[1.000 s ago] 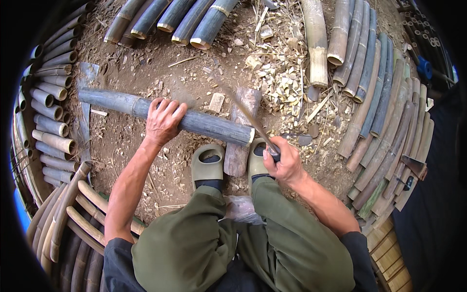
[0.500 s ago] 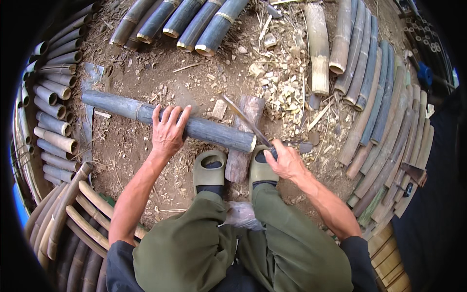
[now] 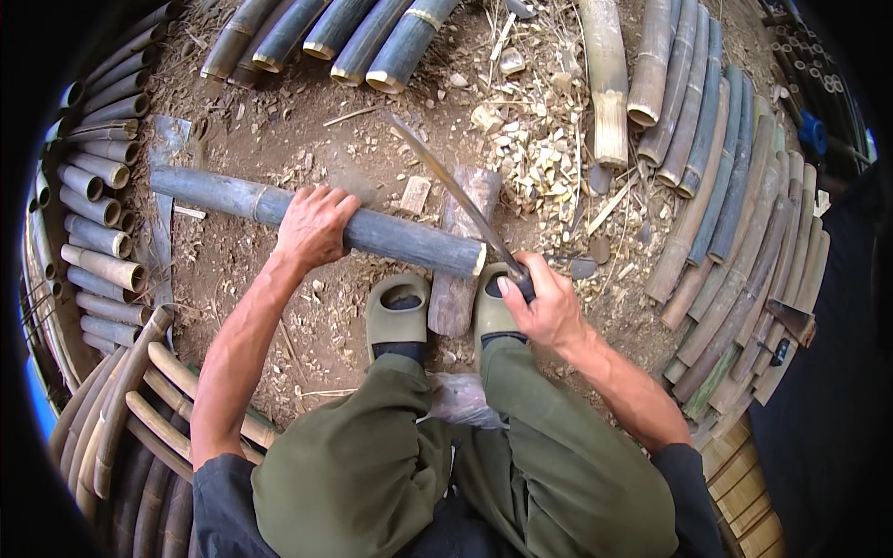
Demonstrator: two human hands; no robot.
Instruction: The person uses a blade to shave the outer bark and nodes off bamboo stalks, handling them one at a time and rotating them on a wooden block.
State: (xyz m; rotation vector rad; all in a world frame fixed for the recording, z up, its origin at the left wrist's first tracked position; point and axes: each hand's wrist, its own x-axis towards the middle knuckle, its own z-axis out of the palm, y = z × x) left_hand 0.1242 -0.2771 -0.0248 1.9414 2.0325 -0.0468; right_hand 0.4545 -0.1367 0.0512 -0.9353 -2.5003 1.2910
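A dark grey-blue bamboo pole [image 3: 409, 240] lies slanted before me, its right part over a short wooden log [image 3: 454, 305] between my feet. My left hand [image 3: 314, 226] is closed over the pole's middle from above. The pole's pale cut end faces right, close to the knife. In my right hand [image 3: 545, 302] is the dark handle of a long-bladed knife [image 3: 453, 189]. Its blade points up and away to the left, crossing above the log just beyond the pole's cut end. My fingers wrap round the handle, so part of it is hidden.
Cut bamboo pieces [image 3: 98, 200] are stacked along the left. More bamboo poles [image 3: 399, 48] lie at the far side, and split lengths [image 3: 744, 223] fan out on the right. Pale wood chips [image 3: 544, 177] cover the soil beyond the log. A hatchet-like blade [image 3: 791, 321] rests at far right.
The knife in my right hand has swung a little, its tip now farther up and to the left. My left fingers have drawn in closer round the pole. The whole view has shifted slightly.
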